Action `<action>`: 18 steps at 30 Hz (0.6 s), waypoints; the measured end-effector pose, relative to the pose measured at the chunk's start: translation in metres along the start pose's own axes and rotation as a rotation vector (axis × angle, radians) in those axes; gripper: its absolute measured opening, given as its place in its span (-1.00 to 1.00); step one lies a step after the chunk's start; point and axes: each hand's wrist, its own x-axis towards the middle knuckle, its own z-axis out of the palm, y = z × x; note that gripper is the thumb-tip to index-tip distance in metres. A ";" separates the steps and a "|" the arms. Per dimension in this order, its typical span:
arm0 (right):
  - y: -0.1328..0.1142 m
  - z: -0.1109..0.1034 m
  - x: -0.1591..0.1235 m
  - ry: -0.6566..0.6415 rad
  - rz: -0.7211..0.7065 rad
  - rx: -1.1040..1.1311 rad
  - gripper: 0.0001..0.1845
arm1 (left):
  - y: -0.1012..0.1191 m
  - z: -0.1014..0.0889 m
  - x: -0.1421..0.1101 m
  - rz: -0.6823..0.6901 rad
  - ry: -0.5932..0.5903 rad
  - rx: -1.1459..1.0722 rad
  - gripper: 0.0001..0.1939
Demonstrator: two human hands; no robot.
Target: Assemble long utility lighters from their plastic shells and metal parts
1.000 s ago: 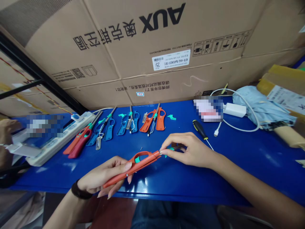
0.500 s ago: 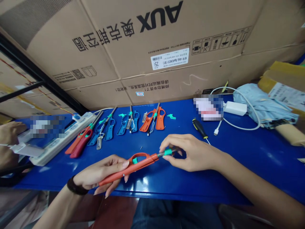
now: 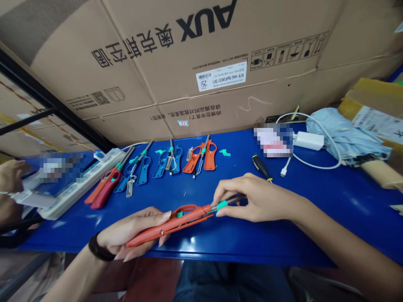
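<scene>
An orange long-necked lighter (image 3: 185, 218) lies across both my hands, its two handle shells parted by a narrow gap along the lower side near the neck. My left hand (image 3: 141, 230) is closed round the handle, thumb on top. My right hand (image 3: 248, 197) pinches the metal tube (image 3: 234, 199) and the green collar (image 3: 222, 206) at the neck. A green trigger (image 3: 179, 214) shows in the handle's loop. Just beyond my hands, a small screw (image 3: 185, 194) rests on the blue table (image 3: 283, 235).
Behind lie opened orange lighter shells (image 3: 210, 157), opened blue lighters (image 3: 143, 170), two whole red lighters (image 3: 108, 186) and a green piece (image 3: 224, 152). A screwdriver (image 3: 262, 167), white charger (image 3: 310, 141) and power strip (image 3: 85, 180) are around. Another person's hand (image 3: 12, 180) is far left.
The gap between the lighter's orange shells has widened near the neck. My right hand has shifted slightly along with the tube, and the lighter has turned a little in my left hand.
</scene>
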 end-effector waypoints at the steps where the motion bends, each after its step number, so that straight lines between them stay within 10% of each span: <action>1: 0.000 0.000 0.000 0.006 0.015 -0.001 -0.85 | 0.001 0.002 -0.001 0.000 0.007 -0.005 -0.42; 18: 0.001 0.000 -0.001 0.031 0.016 -0.001 -0.83 | 0.009 0.013 -0.011 0.021 0.103 0.021 -0.47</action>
